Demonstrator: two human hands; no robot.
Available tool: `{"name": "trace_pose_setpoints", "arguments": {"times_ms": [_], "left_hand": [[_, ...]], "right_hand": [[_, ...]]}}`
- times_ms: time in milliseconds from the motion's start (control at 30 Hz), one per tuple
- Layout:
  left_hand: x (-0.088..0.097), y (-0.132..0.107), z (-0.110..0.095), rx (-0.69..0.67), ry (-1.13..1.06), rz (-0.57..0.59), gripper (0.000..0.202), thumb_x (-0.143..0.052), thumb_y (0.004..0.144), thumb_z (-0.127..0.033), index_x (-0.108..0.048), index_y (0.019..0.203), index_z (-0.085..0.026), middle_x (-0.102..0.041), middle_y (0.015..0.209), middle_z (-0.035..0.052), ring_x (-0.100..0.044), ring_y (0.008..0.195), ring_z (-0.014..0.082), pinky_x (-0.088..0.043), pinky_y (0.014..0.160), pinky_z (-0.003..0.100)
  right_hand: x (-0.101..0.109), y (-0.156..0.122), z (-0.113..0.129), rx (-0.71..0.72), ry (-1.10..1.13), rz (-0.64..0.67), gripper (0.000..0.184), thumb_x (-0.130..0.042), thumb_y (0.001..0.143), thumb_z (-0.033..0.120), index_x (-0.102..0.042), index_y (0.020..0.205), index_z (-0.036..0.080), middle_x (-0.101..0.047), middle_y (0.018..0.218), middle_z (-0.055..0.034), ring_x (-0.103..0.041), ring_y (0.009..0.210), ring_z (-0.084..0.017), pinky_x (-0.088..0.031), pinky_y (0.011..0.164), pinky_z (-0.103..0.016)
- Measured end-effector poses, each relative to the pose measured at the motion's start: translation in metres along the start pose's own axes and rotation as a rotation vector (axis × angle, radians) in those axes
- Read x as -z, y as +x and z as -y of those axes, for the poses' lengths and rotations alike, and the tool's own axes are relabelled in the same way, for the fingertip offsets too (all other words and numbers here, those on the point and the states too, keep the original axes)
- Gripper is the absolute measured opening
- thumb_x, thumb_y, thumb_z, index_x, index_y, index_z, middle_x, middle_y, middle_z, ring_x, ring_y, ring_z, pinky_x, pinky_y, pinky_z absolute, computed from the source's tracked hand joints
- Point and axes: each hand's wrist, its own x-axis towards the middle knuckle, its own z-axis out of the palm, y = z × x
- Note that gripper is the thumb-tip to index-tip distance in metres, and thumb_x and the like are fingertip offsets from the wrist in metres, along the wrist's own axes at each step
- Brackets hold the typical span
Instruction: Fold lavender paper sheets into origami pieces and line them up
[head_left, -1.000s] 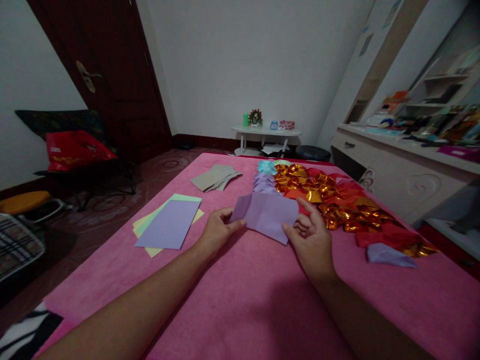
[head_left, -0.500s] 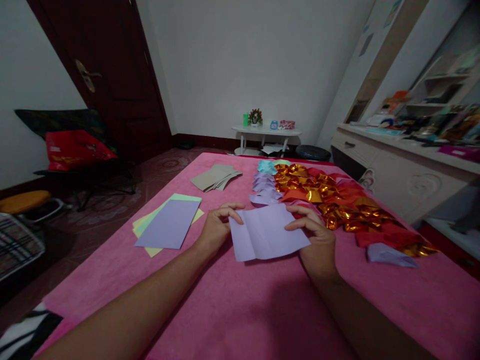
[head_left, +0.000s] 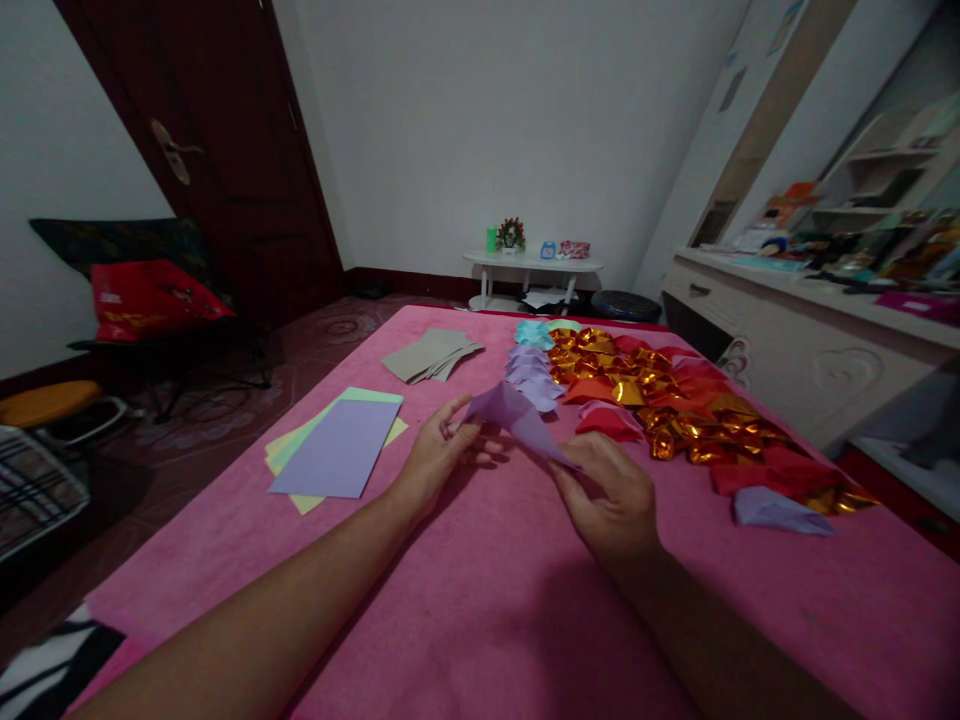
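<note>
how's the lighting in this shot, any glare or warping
Head view: dim overall, with the dark door losing detail; the gold foil pieces throw bright glints; the pink tablecloth darkens between the arms; wide-angle warping leans the door and the cabinet; the purple paper between left hand and right hand reads slightly soft.

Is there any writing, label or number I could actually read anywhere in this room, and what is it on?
None can be read.
red bag on the dark chair: yellow marks, too blurred to read.
red and white box on the small white table: print too small to read.
clutter on the shelf unit: any labels blurred.
lilac paper held between left hand and right hand: blank.
</note>
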Motion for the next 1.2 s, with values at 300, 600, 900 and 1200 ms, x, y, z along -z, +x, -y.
{"name": "trace_pose_setpoints", "arguments": {"times_ms": [300,600,900,1200], "left_hand": [[-0.009,-0.004,-0.004,0.000,-0.229,-0.055,0.075,-0.059,0.080,-0.051,-0.021,0.140,-0.030,-0.065,0.099,0.0082,-0.066,0.081,0.0189,-0.052,0.078,0.038],[-0.003,-0.001,0.002,-0.098,0.058,-0.204,0.071,-0.074,0.066,-0.024,-0.047,0.132,-0.021,-0.066,0.081,0.0021,-0.057,0.059,0.0099,-0.043,0.055,0.019],[0.003,0.001,0.006,0.065,0.123,-0.205,0.024,-0.072,0.064,-0.024,-0.072,0.084,-0.011,-0.066,0.068,0.0028,-0.051,0.053,0.0084,-0.034,0.048,0.018],[0.001,-0.003,0.004,0.128,0.120,-0.035,0.030,-0.074,0.064,-0.028,-0.072,0.089,-0.012,-0.068,0.072,0.0052,-0.054,0.054,0.0106,-0.037,0.050,0.020]], "right_hand": [[0.000,-0.002,-0.001,0.141,-0.294,0.109,0.035,-0.050,0.072,-0.003,-0.067,0.094,0.018,-0.058,0.077,-0.0047,-0.054,0.072,-0.016,-0.041,0.064,-0.029],[-0.004,0.003,0.025,0.257,-0.127,0.296,0.016,-0.062,0.079,0.021,-0.065,0.094,0.019,-0.062,0.083,-0.0049,-0.055,0.075,-0.018,-0.043,0.067,-0.033],[-0.005,0.004,0.005,-0.342,0.277,0.006,0.028,-0.058,0.084,0.029,-0.061,0.111,0.026,-0.053,0.117,-0.0073,-0.054,0.105,-0.021,-0.047,0.088,-0.036],[-0.013,0.005,0.001,-0.613,0.666,0.130,0.037,-0.076,0.065,0.026,-0.067,0.100,0.021,-0.062,0.103,-0.0062,-0.061,0.093,-0.020,-0.052,0.080,-0.034]]}}
